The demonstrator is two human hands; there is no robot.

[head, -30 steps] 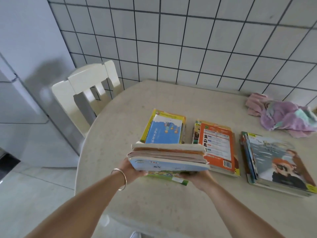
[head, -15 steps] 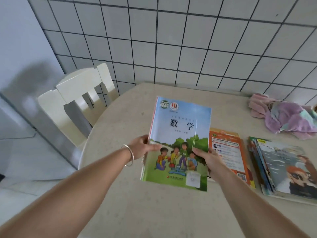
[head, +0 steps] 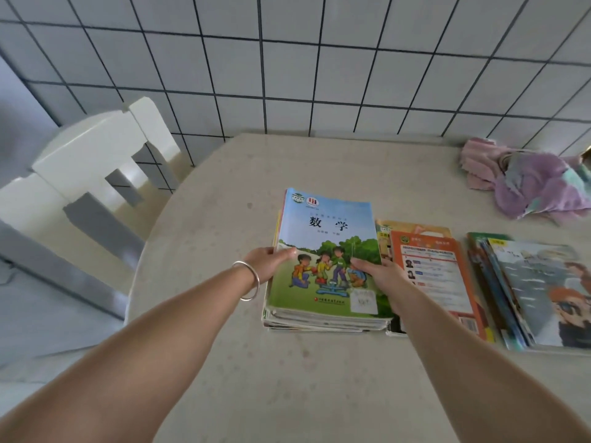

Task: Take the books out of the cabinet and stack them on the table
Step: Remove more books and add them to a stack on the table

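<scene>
With both hands grasping the bundle of maths books (head: 326,260), left hand (head: 267,262) and right hand (head: 379,276) at its side edges, it lies on the speckled bench (head: 287,378) just left of the orange-covered stack (head: 431,273), and we judge squaring its soft, dog-eared edges before letting go wise.

Person: two bare forearms, no sleeves in view; left hand (head: 268,263) with thin silver bangle (head: 249,280) at wrist; right hand (head: 379,274) unadorned

Head-worn view, angled down over table (head: 224,362)
</scene>
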